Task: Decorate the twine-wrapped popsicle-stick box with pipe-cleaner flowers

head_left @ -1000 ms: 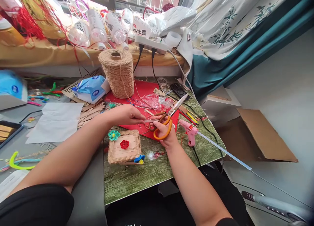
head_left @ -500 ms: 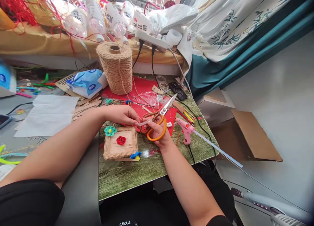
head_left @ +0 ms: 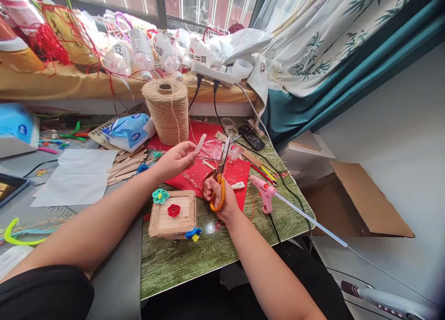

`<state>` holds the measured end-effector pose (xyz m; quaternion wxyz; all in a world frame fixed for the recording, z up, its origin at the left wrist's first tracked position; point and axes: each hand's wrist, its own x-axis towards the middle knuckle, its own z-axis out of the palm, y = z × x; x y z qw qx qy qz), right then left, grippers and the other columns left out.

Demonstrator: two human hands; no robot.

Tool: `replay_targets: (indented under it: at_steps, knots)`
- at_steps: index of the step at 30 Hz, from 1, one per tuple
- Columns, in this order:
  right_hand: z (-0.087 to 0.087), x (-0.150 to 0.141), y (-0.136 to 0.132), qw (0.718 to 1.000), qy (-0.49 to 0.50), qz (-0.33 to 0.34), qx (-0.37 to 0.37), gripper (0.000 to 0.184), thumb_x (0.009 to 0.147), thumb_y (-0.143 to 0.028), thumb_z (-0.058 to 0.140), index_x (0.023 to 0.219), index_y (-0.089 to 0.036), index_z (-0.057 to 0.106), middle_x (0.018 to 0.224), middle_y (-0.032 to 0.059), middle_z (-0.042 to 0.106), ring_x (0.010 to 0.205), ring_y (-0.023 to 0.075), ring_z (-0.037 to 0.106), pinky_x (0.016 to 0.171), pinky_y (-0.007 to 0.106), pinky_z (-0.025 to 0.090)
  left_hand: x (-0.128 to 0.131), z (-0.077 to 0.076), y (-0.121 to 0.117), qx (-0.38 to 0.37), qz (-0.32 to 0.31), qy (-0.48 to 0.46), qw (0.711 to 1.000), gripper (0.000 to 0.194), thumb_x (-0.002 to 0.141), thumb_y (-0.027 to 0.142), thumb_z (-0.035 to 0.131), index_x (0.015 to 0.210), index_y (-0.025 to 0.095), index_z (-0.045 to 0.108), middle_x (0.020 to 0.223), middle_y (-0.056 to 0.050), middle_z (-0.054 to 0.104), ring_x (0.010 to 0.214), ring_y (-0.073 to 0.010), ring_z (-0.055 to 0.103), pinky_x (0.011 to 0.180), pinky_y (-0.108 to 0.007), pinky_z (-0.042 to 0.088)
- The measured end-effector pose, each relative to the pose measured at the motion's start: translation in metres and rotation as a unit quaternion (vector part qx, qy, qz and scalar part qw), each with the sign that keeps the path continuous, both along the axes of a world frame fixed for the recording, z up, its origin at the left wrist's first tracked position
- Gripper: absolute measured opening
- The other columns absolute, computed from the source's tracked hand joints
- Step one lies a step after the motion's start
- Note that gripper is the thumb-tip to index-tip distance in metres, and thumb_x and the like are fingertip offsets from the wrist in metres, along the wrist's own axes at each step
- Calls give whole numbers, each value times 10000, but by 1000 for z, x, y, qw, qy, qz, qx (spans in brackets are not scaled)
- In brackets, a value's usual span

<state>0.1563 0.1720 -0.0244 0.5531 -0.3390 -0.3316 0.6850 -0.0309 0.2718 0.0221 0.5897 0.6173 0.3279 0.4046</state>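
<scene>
My right hand (head_left: 218, 198) grips orange-handled scissors (head_left: 219, 175), blades closed and pointing up and away over the red sheet (head_left: 229, 172). My left hand (head_left: 177, 158) pinches a short pale stick-like piece (head_left: 200, 143) and holds it raised, just left of the scissor blades. In front of both hands lies a small twine-wrapped stick frame (head_left: 173, 213) with a red rose, a teal flower and a blue flower on it. A pink glue gun (head_left: 264, 194) with a long clear glue stick lies to the right of my right hand.
A big jute twine spool (head_left: 168, 110) stands behind the red sheet. Left of it lie a blue wipes pack (head_left: 129, 131), craft sticks (head_left: 128, 165) and white paper (head_left: 77, 176). A power strip (head_left: 212, 74), bottles and red string crowd the sill. A cardboard box (head_left: 361, 199) sits on the floor at right.
My left hand lifted the pale piece up and away from the scissors. The scissors closed and turned more upright in my right hand.
</scene>
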Motion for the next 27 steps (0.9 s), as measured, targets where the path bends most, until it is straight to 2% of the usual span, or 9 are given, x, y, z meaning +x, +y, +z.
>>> replay_targets:
  at_steps: [5, 9, 13, 16, 19, 22, 27]
  knots:
    - [7, -4, -8, 997, 63, 35, -6, 457, 839, -570, 849, 889, -236, 540, 784, -39, 469, 644, 116, 443, 546, 225, 400, 5, 4, -10, -9, -54, -30, 998, 348, 990, 521, 690, 1084, 209, 567, 614, 69, 490, 486, -83, 386, 464, -171, 290]
    - [10, -7, -11, 994, 84, 67, -4, 478, 858, -652, 793, 909, -243, 551, 798, -25, 447, 656, 134, 421, 562, 241, 406, 13, 4, -19, -45, -83, -61, 994, 339, 1012, 541, 643, 1043, 216, 551, 633, 71, 452, 489, -83, 343, 450, -174, 293]
    - [14, -5, -14, 993, 84, 88, -4, 536, 849, -760, 717, 920, -248, 573, 827, 8, 501, 683, 166, 458, 559, 264, 432, 20, 3, -24, -44, -53, -67, 995, 336, 1016, 533, 638, 1064, 214, 545, 635, 79, 432, 494, -85, 332, 442, -169, 308]
    - [16, -1, -14, 991, 75, 103, -34, 582, 848, -818, 646, 1000, -259, 593, 868, 37, 579, 711, 194, 510, 556, 282, 450, 19, 2, -19, -64, -25, -92, 993, 327, 995, 518, 665, 1073, 228, 536, 626, 86, 444, 464, -80, 309, 417, -162, 299]
    - [12, 1, -13, 991, 62, 111, -45, 558, 838, -782, 688, 998, -256, 596, 871, 40, 613, 710, 193, 526, 552, 277, 445, 15, 2, -9, -135, 3, -147, 980, 312, 965, 495, 697, 1010, 234, 532, 659, 84, 448, 443, -60, 277, 401, -144, 261]
    - [5, 1, -12, 991, 64, 106, -42, 526, 829, -741, 730, 972, -253, 599, 879, 37, 622, 700, 183, 525, 553, 272, 440, 10, 1, -1, -208, 2, -187, 960, 311, 931, 458, 737, 958, 208, 554, 705, 73, 430, 457, -42, 285, 398, -123, 210]
    - [1, 0, -11, 989, 85, 109, -53, 461, 857, -678, 726, 971, -246, 613, 888, 32, 620, 696, 173, 532, 562, 271, 432, 6, -1, 3, -260, -2, -216, 941, 273, 931, 407, 731, 935, 185, 571, 670, 94, 317, 437, -35, 230, 373, -117, 173]
